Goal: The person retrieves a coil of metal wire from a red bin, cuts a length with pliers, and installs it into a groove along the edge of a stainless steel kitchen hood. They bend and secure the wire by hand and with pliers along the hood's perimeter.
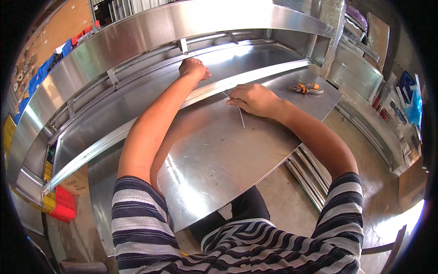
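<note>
A thin metal wire (242, 119) runs between my two hands, across a long bright metal bar (214, 87). My left hand (194, 70) is closed on the wire beyond the bar, over the inner floor of a stainless steel frame (255, 18); a short end pokes out above the fist. On the near side, my right hand (255, 99) pinches the same wire, and its tail hangs bent below the fingers. Under my right hand lies a smooth steel sheet (205, 155). Pliers with orange and black handles (306, 88) rest on that sheet, right of my hand.
Steel tubes (305, 176) lie on the floor under the sheet's right edge. A cardboard box (75, 182) and a red box (64, 205) stand at the lower left. Wrapped panels (358, 73) and scrap pieces crowd the right side. The frame's tall rim curves across the far side.
</note>
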`<action>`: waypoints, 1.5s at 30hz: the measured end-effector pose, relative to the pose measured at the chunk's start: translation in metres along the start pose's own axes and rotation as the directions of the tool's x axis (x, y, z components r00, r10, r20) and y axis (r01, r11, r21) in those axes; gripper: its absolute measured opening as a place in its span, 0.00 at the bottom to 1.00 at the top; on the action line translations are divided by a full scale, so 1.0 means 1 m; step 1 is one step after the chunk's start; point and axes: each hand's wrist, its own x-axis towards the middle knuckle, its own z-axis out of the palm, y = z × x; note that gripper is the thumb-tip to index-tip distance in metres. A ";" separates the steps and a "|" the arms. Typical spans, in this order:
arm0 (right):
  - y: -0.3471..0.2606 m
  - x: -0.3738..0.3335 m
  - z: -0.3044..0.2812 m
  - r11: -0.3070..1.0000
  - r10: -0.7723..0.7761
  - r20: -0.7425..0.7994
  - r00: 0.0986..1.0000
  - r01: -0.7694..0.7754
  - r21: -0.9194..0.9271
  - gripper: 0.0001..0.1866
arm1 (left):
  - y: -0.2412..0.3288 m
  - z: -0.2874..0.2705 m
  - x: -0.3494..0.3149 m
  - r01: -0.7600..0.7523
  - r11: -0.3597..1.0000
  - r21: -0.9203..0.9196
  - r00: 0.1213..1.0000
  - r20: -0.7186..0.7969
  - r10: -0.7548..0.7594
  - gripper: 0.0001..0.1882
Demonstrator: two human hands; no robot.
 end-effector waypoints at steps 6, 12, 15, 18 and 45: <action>0.015 0.018 0.003 0.898 0.411 -0.200 0.890 -0.357 0.256 0.18 | 0.003 -0.007 -0.010 -0.127 0.992 0.019 0.992 0.022 0.126 0.10; 0.044 0.033 0.004 0.783 0.620 -0.068 0.782 -0.610 0.118 0.22 | 0.007 -0.015 -0.017 -0.130 0.991 -0.044 0.985 0.112 0.134 0.13; 0.059 0.032 0.008 0.732 0.680 0.013 0.734 -0.679 0.053 0.24 | 0.018 -0.006 -0.035 -0.135 0.991 0.024 0.979 0.157 0.130 0.14; 0.055 0.047 0.002 0.760 0.650 0.074 0.757 -0.650 -0.022 0.24 | 0.021 -0.011 -0.039 -0.123 0.992 -0.006 0.975 0.188 0.121 0.14; 0.107 0.127 0.012 0.799 0.233 0.630 0.741 -0.515 0.310 0.21 | 0.031 -0.045 -0.028 -0.858 0.181 0.481 0.494 0.674 0.550 0.09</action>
